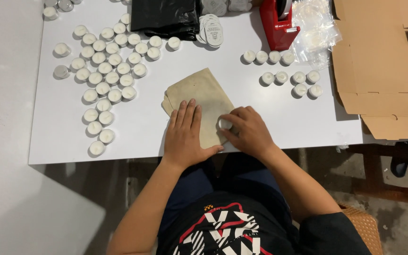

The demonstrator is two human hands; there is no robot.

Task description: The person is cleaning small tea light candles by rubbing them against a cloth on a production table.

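Cloth pouch [203, 94]: L hand [183, 134] flat on it, R hand [246, 132] pinching tealight [225, 123].

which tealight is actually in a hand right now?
The tealight under the right hand's fingers, on the tan pouch. All others sit untouched on the table.

Tan cloth pouch [203, 97] flat at table edge; white tealight [225, 123] touching its right side.

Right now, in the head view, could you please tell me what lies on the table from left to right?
Large cluster of tealight candles → black plastic bag → beige paper bags → red tape dispenser → small group of tealights → flattened cardboard box.
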